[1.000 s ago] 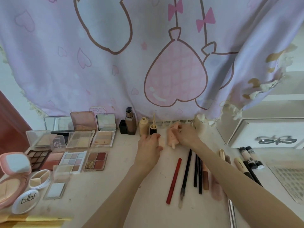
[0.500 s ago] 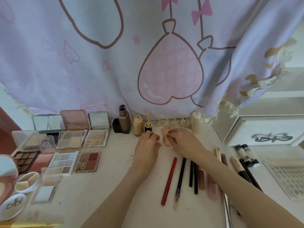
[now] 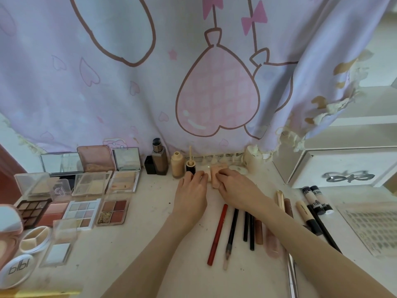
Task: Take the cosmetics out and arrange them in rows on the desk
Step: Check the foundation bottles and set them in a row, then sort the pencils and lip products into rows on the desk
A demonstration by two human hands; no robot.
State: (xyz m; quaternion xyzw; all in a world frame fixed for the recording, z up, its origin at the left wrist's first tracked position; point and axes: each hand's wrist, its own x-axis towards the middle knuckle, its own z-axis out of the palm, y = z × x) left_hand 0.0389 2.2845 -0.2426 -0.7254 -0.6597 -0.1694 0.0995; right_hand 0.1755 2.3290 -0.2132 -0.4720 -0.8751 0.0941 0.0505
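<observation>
On the white desk [image 3: 150, 244] my right hand [image 3: 236, 190] pinches a pink makeup sponge [image 3: 216, 174] near the back edge. My left hand [image 3: 191, 192] is beside it, its curled fingertips on a small pale sponge [image 3: 207, 177] that touches the pink one. Just left of the hands stand a small dark bottle with a wand [image 3: 190, 165], a cream bottle [image 3: 177, 164] and a brown foundation bottle [image 3: 159, 158]. Open palettes [image 3: 111, 211] lie in rows at the left. Pencils [image 3: 231, 231] and a red pencil [image 3: 218, 231] lie in a row below my hands.
A pink-and-lilac curtain [image 3: 193, 72] hangs behind the desk. A white drawer unit [image 3: 343, 168] stands at the right, with concealer tubes [image 3: 311, 201] and a patterned sheet [image 3: 373, 226] in front of it. Compacts [image 3: 17, 267] lie at the near left corner.
My right hand has set the pink sponge lower against the desk and my left hand has closed in beside it. The view has tilted slightly.
</observation>
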